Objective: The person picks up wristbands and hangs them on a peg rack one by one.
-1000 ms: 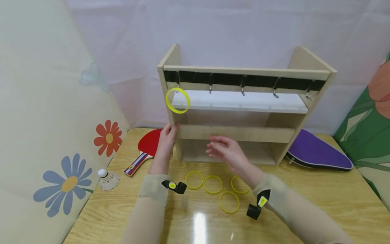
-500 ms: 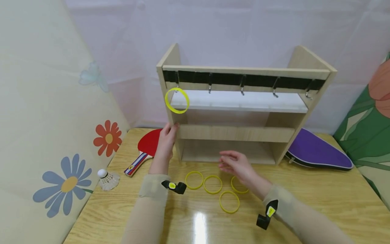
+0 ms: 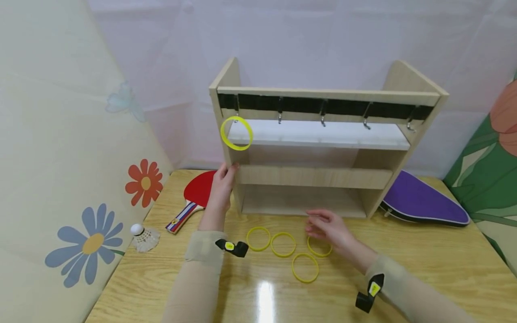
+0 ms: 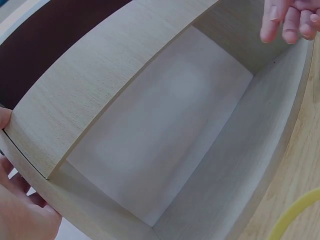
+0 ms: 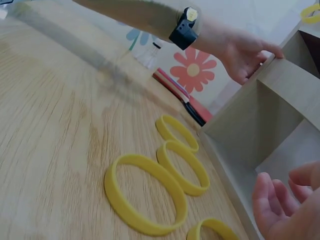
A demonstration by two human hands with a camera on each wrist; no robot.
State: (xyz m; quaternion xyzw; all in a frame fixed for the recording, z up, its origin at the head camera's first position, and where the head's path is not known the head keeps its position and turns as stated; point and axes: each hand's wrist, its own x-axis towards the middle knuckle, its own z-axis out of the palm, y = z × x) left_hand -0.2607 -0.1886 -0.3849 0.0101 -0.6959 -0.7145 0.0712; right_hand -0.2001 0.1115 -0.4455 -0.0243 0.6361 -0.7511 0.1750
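My left hand [image 3: 221, 188] grips the left side panel of a pale wooden shelf rack [image 3: 315, 176], thumb at the front and fingers behind the panel. A yellow ring [image 3: 238, 147] hangs from the leftmost of several metal hooks along the rack's top bar. My right hand [image 3: 327, 229] hovers in front of the rack, fingers loosely bent and holding nothing. Just below it lies a yellow ring [image 3: 323, 256], partly covered by the hand in the head view. Other yellow rings lie flat on the table nearby, including a front ring [image 5: 119, 204] in the right wrist view.
A red table tennis bat [image 3: 198, 190] lies left of the rack, partly behind my left arm. Further left stands a shuttlecock [image 3: 146, 240]. At the rack's right side lies a purple zipped case [image 3: 422, 202]. The black strip [image 3: 303, 104] carries the hooks.
My right hand has come down and to the right, from before the rack's lower board to above the right-hand ring. The left hand keeps its grip; the hanging ring stays on its hook.
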